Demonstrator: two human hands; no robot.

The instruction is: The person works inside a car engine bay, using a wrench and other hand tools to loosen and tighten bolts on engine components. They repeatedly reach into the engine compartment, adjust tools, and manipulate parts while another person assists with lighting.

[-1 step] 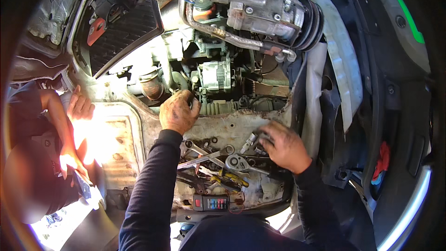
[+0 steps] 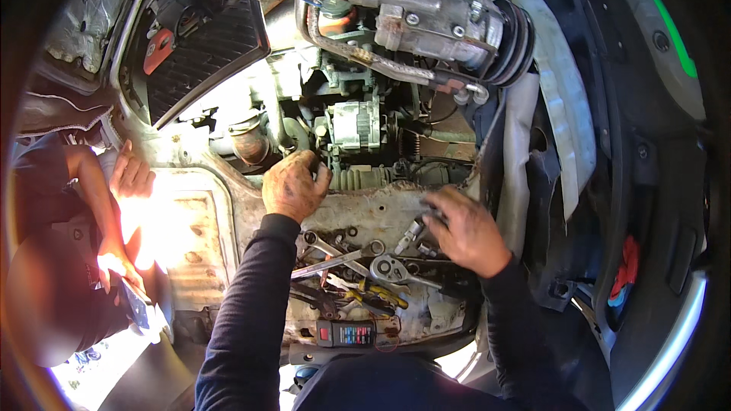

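My left hand [image 2: 294, 186] rests at the metal panel's far edge, beside the engine opening; its fingertips bend down out of sight. Over the panel's right side hovers my right hand [image 2: 474, 234], thumb and forefinger apart, slightly blurred, with no held thing visible. Below its fingertips lies a silver socket piece [image 2: 409, 237]. A ratchet wrench [image 2: 389, 268] lies near it, beside crossed combination wrenches [image 2: 335, 259] and yellow-handled pliers [image 2: 384, 293]. Beyond my hands, down in the opening, sits a ribbed silver alternator [image 2: 356, 125].
A compressor with a black pulley [image 2: 515, 42] and metal pipes stands at the far right of the opening. Near the panel's front edge lies a small dark box [image 2: 346, 333]. At left, another person's hand [image 2: 132, 173] and arm show in bright sunlight.
My right hand has lifted slightly away from the socket piece, toward the far side. My left hand stays at the panel's edge. The view has shifted slightly.
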